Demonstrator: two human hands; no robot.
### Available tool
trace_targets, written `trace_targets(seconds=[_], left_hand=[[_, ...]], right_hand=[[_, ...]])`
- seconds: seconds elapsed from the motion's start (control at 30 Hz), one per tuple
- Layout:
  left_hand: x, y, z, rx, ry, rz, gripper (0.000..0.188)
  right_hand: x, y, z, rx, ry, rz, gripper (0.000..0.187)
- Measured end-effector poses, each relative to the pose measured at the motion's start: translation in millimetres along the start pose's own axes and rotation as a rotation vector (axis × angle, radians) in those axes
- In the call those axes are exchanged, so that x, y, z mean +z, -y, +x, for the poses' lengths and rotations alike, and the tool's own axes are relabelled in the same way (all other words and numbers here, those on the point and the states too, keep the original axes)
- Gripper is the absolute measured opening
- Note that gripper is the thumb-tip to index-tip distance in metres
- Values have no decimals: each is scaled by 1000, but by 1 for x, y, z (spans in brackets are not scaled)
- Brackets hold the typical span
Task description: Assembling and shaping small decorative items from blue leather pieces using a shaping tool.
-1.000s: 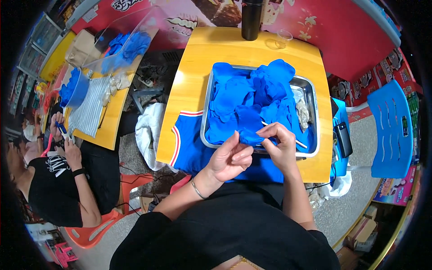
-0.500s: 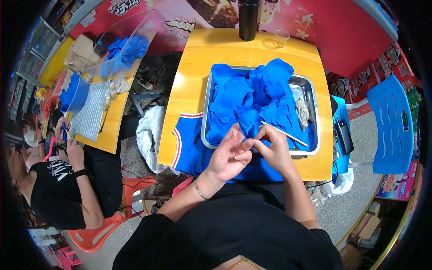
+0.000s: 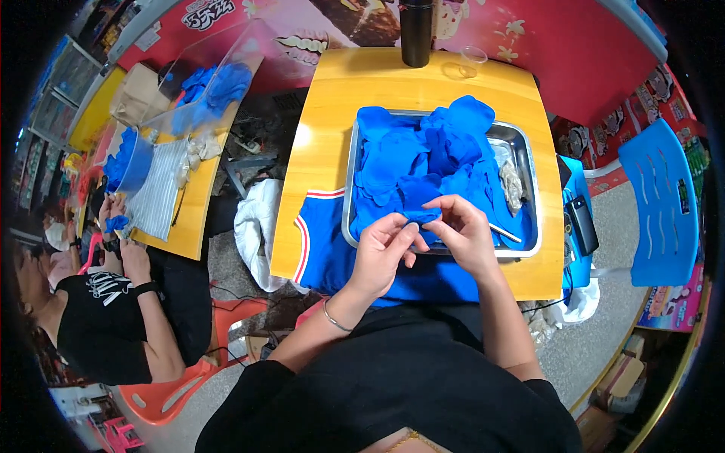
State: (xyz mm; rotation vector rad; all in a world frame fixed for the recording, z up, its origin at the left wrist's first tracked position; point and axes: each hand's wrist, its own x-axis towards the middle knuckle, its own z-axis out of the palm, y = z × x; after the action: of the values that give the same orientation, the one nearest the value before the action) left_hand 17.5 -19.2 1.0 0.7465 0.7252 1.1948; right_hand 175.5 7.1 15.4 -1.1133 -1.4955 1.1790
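A small blue fabric piece (image 3: 421, 216) is pinched between both my hands, above the near edge of a metal tray (image 3: 538, 219). My left hand (image 3: 384, 253) grips its left side with thumb and forefinger, a silver bangle at the wrist. Its right side is held in the curled fingers of my right hand (image 3: 467, 235). A thin pale stick (image 3: 506, 233) shows to the right of that hand; its other end is hidden, so I cannot tell whether I hold it. Many loose blue fabric pieces (image 3: 393, 162) fill the tray, with a clear plastic bag (image 3: 511, 187) at its right.
The tray stands on a yellow table (image 3: 321, 113) over a blue garment (image 3: 325, 253). A black bottle (image 3: 416, 34) and a clear cup (image 3: 473, 62) stand at the far edge. At left, a co-worker (image 3: 113, 325) handles blue fabric. A blue chair (image 3: 658, 204) stands right.
My hands have turned inward, and the blue piece has gone from upright to lying low between my fingertips. The stick's left part is now covered by my right hand.
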Motion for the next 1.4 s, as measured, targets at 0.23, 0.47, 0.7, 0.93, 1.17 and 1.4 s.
trace_targets(seconds=[0.23, 0.47, 0.7, 0.93, 1.17, 1.4], left_hand=[[0, -12, -3, -354, -148, -570, 8], [-13, 1, -5, 256, 65, 496, 15], [-6, -4, 3, 480, 138, 912, 18], [-3, -16, 7, 595, 332, 984, 18], [-7, -13, -2, 178, 348, 485, 11], [-8, -21, -3, -16, 332, 67, 28]], right_hand=[[-2, 4, -1, 29, 65, 135, 17], [-5, 2, -4, 16, 40, 222, 12], [3, 13, 1, -107, -75, -8, 13], [4, 19, 6, -109, -111, -24, 13], [5, 27, 10, -60, -66, 47, 15], [11, 27, 6, -40, -74, 99, 16]])
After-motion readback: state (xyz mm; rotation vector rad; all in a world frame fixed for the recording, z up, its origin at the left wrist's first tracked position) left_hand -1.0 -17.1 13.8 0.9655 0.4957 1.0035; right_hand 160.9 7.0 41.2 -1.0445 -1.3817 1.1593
